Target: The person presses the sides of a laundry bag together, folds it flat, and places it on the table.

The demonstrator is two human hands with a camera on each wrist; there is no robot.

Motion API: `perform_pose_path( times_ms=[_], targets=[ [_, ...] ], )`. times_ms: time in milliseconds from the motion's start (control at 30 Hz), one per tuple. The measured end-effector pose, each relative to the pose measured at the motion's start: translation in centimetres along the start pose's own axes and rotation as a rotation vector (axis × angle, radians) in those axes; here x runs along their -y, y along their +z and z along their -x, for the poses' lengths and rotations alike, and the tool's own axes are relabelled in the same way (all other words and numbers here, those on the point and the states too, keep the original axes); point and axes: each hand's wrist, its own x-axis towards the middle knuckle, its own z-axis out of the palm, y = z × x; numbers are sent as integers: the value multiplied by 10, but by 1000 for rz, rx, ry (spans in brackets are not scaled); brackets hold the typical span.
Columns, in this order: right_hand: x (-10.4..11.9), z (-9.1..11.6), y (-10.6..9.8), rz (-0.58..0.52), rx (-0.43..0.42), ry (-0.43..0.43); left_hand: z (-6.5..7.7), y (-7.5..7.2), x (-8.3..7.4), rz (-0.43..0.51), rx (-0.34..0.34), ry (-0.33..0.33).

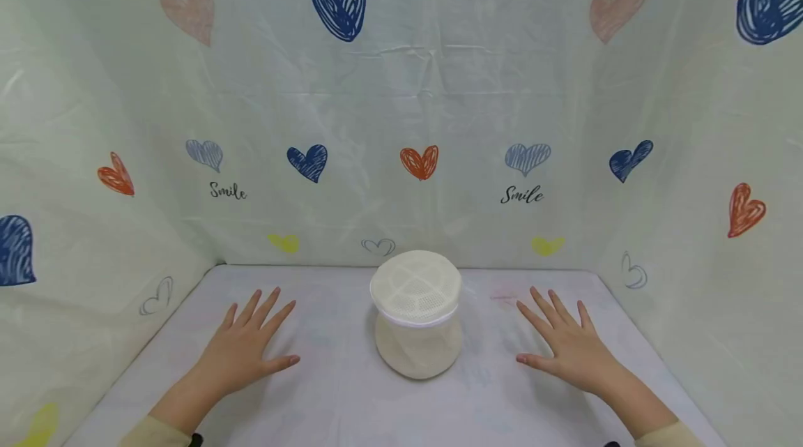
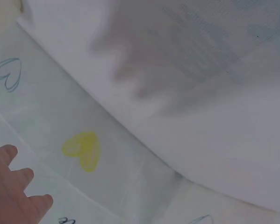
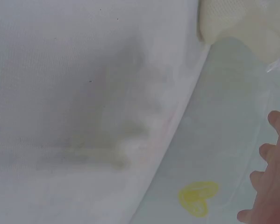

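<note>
A small cream mesh bag point(image 1: 417, 314) is seen upright on the white surface point(image 1: 339, 398), a little behind the middle, with its flat round top turned up and slightly toward the camera. The left hand point(image 1: 247, 346) is laid flat on the surface to the left of the bag, palm down, fingers spread and straight, nothing held. The right hand point(image 1: 567, 344) is laid in the same way to the right, also spread and holding nothing. The bag is placed between the two hands and apart from both; no finger touches it. Each thumb is pointed inward toward the bag, and the two hands seem about equally near to it, so neither is clearly favoured. The bag has no real long axis; it is round, and its axis stands vertical. Behind and at both sides a curtain point(image 1: 439, 98) printed with hearts is hung.
</note>
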Motion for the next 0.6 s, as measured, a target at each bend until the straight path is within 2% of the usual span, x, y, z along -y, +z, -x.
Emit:
perform_pose_path(
  times_ms=[300, 600],
  targets=[
    [0, -6, -3, -29, -7, 14, -13, -7, -6, -25, 19, 11],
    [7, -21, -7, -99, -11, 27, -25, -17, -16, 26, 31, -13]
  ],
)
